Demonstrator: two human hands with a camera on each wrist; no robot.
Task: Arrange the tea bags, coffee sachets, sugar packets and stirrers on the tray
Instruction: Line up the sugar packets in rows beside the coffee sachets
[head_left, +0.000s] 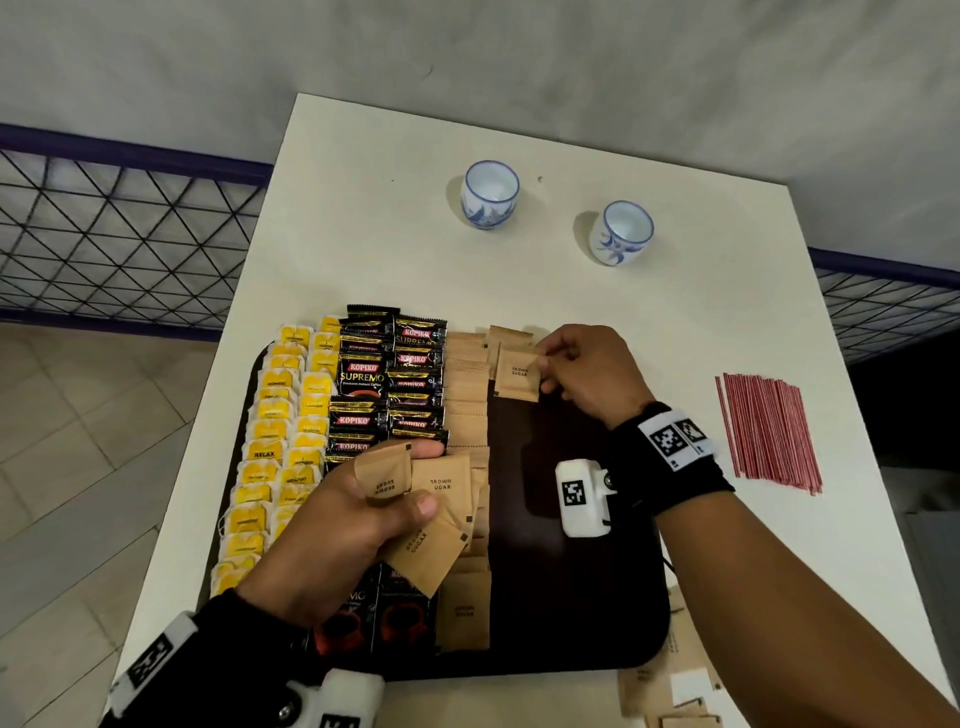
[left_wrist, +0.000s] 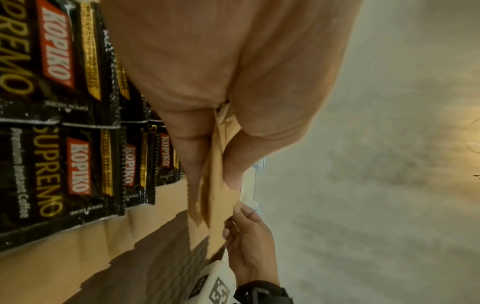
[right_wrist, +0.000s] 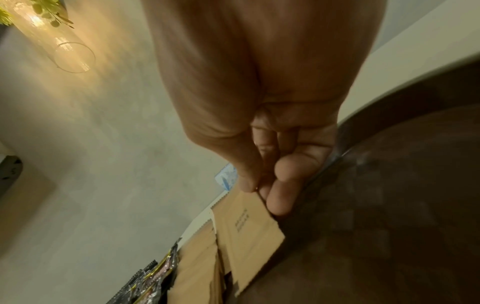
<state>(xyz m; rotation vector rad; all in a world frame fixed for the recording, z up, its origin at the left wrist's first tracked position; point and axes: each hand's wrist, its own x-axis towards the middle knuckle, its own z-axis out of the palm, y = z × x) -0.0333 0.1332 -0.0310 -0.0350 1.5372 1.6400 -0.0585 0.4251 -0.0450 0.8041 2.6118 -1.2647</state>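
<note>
A dark tray (head_left: 582, 613) holds columns of yellow tea bags (head_left: 270, 452), black Kopiko coffee sachets (head_left: 387, 384) and brown sugar packets (head_left: 467, 395). My left hand (head_left: 363, 509) grips a fan of several brown sugar packets (head_left: 434, 514) over the tray's middle; the left wrist view shows them pinched between thumb and fingers (left_wrist: 215, 164). My right hand (head_left: 582, 374) pinches one brown sugar packet (head_left: 517, 371) by its edge at the tray's far end, beside the sugar column; the same packet (right_wrist: 249, 232) shows in the right wrist view. Red stirrers (head_left: 769, 431) lie on the table to the right.
Two blue-and-white cups (head_left: 489, 193) (head_left: 621, 231) stand at the back of the white table (head_left: 363, 234). More sugar packets (head_left: 670, 696) lie off the tray's near right corner. A wire fence (head_left: 119, 234) runs to the left of the table.
</note>
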